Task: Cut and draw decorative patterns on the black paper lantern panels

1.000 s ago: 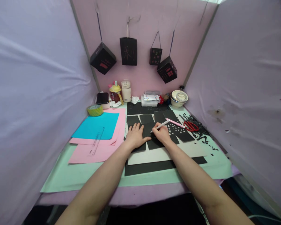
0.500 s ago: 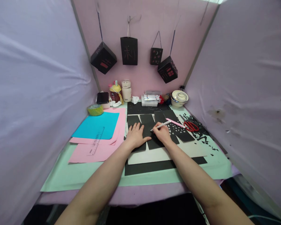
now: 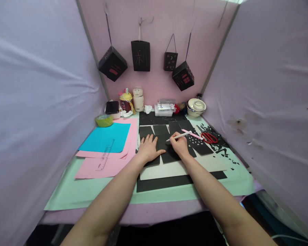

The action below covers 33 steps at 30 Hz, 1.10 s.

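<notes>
Fingers spread, my left hand (image 3: 149,149) lies flat on the left part of the black card (image 3: 166,158), which has flaps along its edges. My right hand (image 3: 179,145) is closed around a slim white pen-shaped tool (image 3: 183,134), its tip pointing left and down, at or just above the card. I cannot tell whether it is a pen or a craft knife. Small cut-out shapes show pale in the card to the right of that hand. Across the card's right part lies a similar pink tool (image 3: 198,136). A white board (image 3: 156,174) is beneath the card.
Red-handled scissors (image 3: 209,138) and black paper scraps (image 3: 224,153) lie to the right. On the left are blue paper (image 3: 105,136), pink sheets (image 3: 88,169), a clear ruler (image 3: 106,153) and yellow tape (image 3: 104,120). Bottles, a marker case (image 3: 164,111) and a bowl (image 3: 195,111) stand behind; black lanterns (image 3: 140,56) hang above.
My right hand has shifted slightly to the right with the white tool, whose tip has moved a little right and up. My left hand stays in place on the card.
</notes>
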Available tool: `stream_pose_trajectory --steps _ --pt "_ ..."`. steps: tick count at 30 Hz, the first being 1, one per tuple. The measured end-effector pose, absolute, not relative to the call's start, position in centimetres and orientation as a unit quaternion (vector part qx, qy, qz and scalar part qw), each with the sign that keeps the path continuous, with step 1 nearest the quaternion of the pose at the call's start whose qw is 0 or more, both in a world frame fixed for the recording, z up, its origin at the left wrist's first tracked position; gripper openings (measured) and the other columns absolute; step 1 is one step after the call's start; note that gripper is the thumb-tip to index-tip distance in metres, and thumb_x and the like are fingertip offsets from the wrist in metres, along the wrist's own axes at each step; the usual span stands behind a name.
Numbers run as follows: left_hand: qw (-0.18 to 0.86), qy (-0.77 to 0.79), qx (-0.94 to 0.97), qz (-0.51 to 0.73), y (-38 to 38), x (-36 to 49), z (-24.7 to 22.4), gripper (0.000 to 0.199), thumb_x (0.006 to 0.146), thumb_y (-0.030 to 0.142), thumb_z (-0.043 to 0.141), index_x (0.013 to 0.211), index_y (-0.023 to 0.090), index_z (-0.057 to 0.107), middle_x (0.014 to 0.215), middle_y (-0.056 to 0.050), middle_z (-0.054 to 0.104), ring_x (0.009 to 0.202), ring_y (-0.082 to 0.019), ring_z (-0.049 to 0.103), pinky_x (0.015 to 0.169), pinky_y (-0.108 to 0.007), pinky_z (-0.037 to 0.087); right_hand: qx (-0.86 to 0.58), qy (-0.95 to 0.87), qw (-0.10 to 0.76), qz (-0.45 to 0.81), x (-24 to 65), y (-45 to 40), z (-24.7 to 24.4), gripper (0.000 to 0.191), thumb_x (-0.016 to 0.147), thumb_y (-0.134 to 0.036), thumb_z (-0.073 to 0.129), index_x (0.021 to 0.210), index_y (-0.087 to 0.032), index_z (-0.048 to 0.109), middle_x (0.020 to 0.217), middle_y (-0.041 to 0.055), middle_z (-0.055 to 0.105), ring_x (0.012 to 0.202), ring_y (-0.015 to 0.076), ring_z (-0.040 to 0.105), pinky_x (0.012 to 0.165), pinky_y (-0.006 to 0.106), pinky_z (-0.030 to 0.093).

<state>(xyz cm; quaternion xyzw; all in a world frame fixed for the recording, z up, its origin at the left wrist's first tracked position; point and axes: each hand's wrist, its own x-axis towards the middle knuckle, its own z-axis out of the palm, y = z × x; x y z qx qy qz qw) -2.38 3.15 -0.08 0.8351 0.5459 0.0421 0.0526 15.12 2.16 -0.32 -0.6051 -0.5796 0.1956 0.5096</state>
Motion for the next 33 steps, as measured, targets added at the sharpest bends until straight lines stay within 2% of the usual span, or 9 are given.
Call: stream_pose_trajectory --steps 4,11,18,33 --pt "0.052 0.546 0.835 0.043 3.2 -2.4 -0.2 0.089 0.081 0.077 0.04 0.147 0.016 0.035 0.155 -0.015 0.026 0.144 -0.032 0.018 0.114 -0.048 0.017 -0.604 -0.573 0.515 0.203 15.5 2.4 -0.1 0.014 0.073 -0.026 0.05 0.06 -0.022 0.051 0.053 -0.0035 0.054 0.056 0.0156 0.052 0.059 0.026 0.039" --pt "0.053 0.548 0.834 0.046 3.1 -2.3 -0.1 0.088 0.082 0.077 0.039 0.147 0.017 0.035 0.155 -0.015 0.026 0.144 -0.033 0.018 0.114 -0.049 0.017 -0.594 -0.602 0.471 0.251 17.0 3.5 -0.2 0.005 0.07 -0.025 0.056 0.066 -0.022 0.058 0.058 -0.0029 0.062 0.057 0.016 0.057 0.057 0.025 0.041" --pt "0.056 0.547 0.834 0.043 3.2 -2.4 -0.1 0.089 0.081 0.078 0.039 0.147 0.018 0.034 0.156 -0.014 0.025 0.145 -0.032 0.017 0.114 -0.047 0.017 -0.605 -0.594 0.476 0.233 16.9 2.8 -1.6 0.009 0.073 -0.026 0.053 0.064 -0.022 0.055 0.057 -0.0027 0.061 0.057 0.0161 0.055 0.059 0.026 0.041" --pt "0.062 0.547 0.834 0.045 3.0 -2.3 0.1 0.089 0.083 0.077 0.036 0.147 0.014 0.034 0.155 -0.017 0.025 0.144 -0.034 0.018 0.114 -0.049 0.016 -0.583 -0.626 0.465 0.23 16.7 2.3 -1.5 0.011 0.074 -0.025 0.052 0.064 -0.022 0.056 0.058 -0.003 0.062 0.058 0.0154 0.056 0.06 0.025 0.041"
